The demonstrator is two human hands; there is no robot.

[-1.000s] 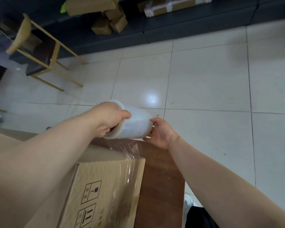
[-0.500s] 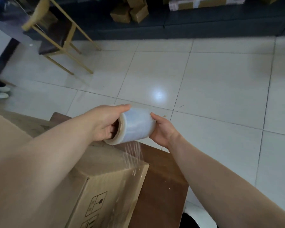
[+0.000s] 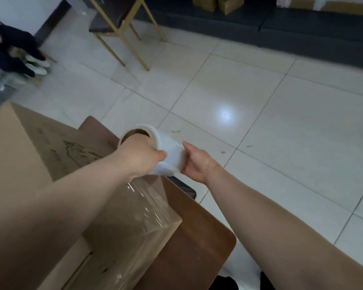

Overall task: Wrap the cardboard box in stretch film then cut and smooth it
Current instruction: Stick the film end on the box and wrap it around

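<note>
1. My left hand grasps the near end of the roll of stretch film, with my fingers curled into the core and my thumb over the outside. My right hand clamps the far end, its fingers mostly hidden behind the roll. I hold the roll above the far corner of the cardboard box, which lies on the brown counter.
2. The film sheet drops from the roll onto the box top and is already ridged. An uneven pull from either hand could rope it into a narrow band, leaving cardboard bare.
3. The film crosses a sharp box corner. Tugging too hard there could split it.
4. My thumb lies on the outer layers. If it brakes the roll, the film may thin out or snap.
5. The box sits close to the counter's far edge. A strong sideways pull could drag it toward the floor.
</note>
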